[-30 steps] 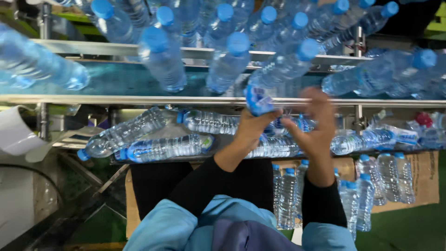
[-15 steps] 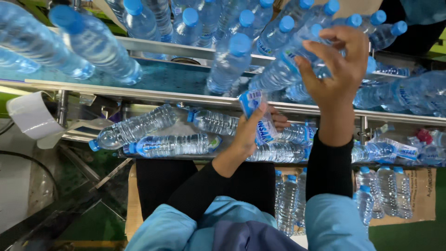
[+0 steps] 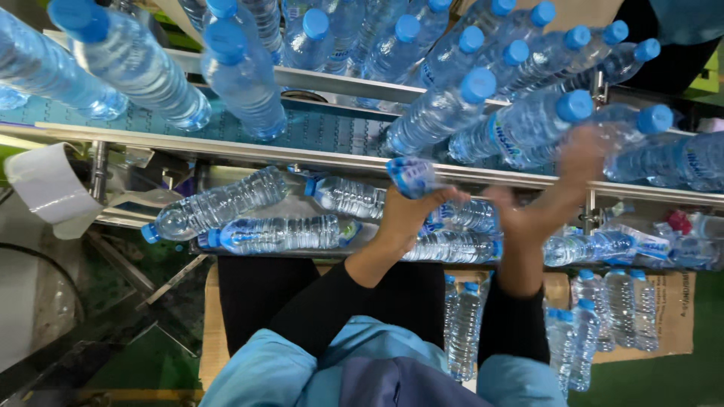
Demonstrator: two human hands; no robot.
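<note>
Fingers of the left hand (image 3: 411, 215) curl around a clear plastic water bottle with blue label (image 3: 411, 177) at the conveyor's (image 3: 317, 130) near rail; the right hand (image 3: 562, 188), up at two o'clock half a second ago, has dropped back, blurred, its grip impossible to tell, touching standing blue-capped bottles (image 3: 528, 124).

Clear bottles (image 3: 441, 113), blue caps (image 3: 478, 84)

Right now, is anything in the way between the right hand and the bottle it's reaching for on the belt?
Nothing visible is. The right hand is already up against a bottle on the belt, blurred from motion. The left hand holds its own bottle beside it.
</note>
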